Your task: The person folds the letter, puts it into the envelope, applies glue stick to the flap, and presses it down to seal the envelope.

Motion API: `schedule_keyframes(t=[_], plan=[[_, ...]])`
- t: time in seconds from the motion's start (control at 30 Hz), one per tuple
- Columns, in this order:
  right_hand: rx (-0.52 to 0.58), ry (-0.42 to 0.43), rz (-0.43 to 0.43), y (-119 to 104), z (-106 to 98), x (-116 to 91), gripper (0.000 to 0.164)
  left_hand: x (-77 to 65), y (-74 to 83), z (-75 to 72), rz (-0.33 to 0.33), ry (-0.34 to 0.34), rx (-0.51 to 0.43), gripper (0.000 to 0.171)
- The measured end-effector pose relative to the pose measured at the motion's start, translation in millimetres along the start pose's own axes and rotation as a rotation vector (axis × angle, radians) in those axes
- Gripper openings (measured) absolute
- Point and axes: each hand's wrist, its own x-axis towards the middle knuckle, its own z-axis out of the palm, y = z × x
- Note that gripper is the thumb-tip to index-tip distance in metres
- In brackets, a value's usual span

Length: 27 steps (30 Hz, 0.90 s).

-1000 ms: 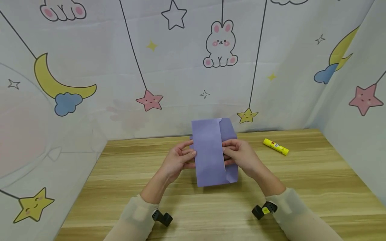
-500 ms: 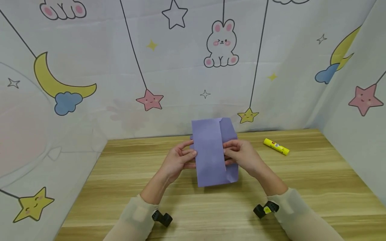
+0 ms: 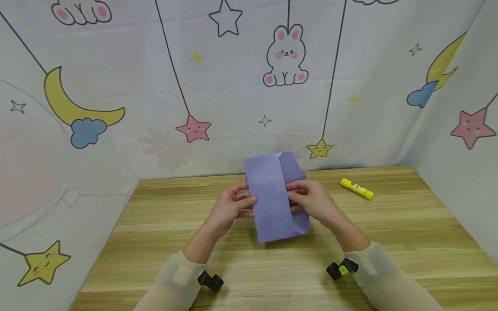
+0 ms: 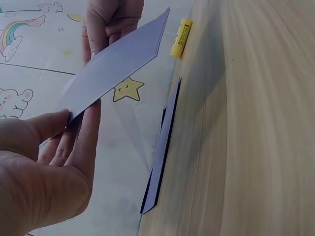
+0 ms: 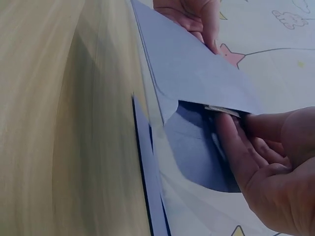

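A purple paper envelope (image 3: 268, 198) stands tilted above the table, its flap (image 3: 292, 168) unfolded to the right. My left hand (image 3: 231, 205) pinches its left edge, thumb in front and fingers behind. At the envelope's mouth, my right hand (image 3: 313, 201) grips with curled fingers, the tips partly hidden. The right wrist view shows a thin pale edge (image 5: 222, 109) inside the mouth, beside those fingers; what it belongs to is hidden. Another flat purple folded paper (image 4: 165, 147) lies on the table beneath, mostly covered by the envelope in the head view.
A yellow glue stick (image 3: 356, 188) lies on the wooden table (image 3: 155, 242) toward the back right. Behind the table's far edge hangs a white cloth (image 3: 233, 86) printed with stars, moons and rabbits. Another printed sheet stands along the right side.
The envelope has turned slightly, its top edge shifting left and its bottom edge right. Both hands keep their hold, moving only a little.
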Motion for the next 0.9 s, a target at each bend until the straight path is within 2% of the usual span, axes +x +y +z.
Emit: schedule_keyframes(t=[0.13, 0.3, 0.43, 0.6, 0.73, 0.9], plan=[[-0.052, 0.02, -0.024, -2, 0, 0, 0.029, 2.2, -1.3, 1.9, 0.006, 0.058, 0.01, 0.046], [-0.077, 0.061, -0.06, -4, -5, -1, 0.028, 2.5, -0.7, 1.0, 0.003, 0.14, 0.007, 0.048], [-0.091, 0.108, -0.108, -4, -12, -3, 0.028, 0.9, 0.8, -0.5, 0.003, 0.184, -0.04, 0.047], [-0.097, 0.215, -0.136, -1, -20, -6, 0.031, 1.4, -0.8, -2.9, 0.01, 0.244, -0.116, 0.038], [-0.06, 0.27, -0.109, 4, -22, -7, 0.037, 1.6, -2.4, -2.7, 0.027, 0.277, -0.159, 0.035], [0.114, 0.253, 0.001, 13, -17, -7, 0.049, 1.9, -6.2, 2.9, 0.071, 0.291, -0.217, 0.034]])
